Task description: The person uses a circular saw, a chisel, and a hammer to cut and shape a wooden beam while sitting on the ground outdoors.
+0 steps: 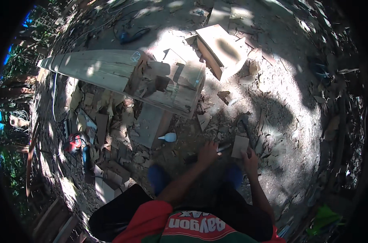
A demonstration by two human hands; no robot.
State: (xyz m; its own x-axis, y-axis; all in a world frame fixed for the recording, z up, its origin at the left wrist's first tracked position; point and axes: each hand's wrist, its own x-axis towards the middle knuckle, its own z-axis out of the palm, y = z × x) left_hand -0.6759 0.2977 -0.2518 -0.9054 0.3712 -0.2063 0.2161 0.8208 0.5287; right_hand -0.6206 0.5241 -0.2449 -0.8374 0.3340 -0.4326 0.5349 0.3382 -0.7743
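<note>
My right hand [251,159] is closed on the lower right edge of a small flat wooden block [240,146]. Just left of it, my left hand [208,152] reaches low over the ground with its fingers curled down. A narrow tool [224,148] with a pale, shiny part shows beside those fingers; its kind is too dark to make out. Beyond the block lies what looks like a hammer [244,123], its handle running down behind the block. A white squeeze bottle [170,137] with a pointed nozzle lies on its side, left of my left hand.
A long wooden beam [99,69] with a box-like end [184,85] lies ahead on the left. Farther right stands a wooden box [222,44]. A red power tool [76,141], a blue corded tool [129,36] and wood scraps [111,178] litter the ground.
</note>
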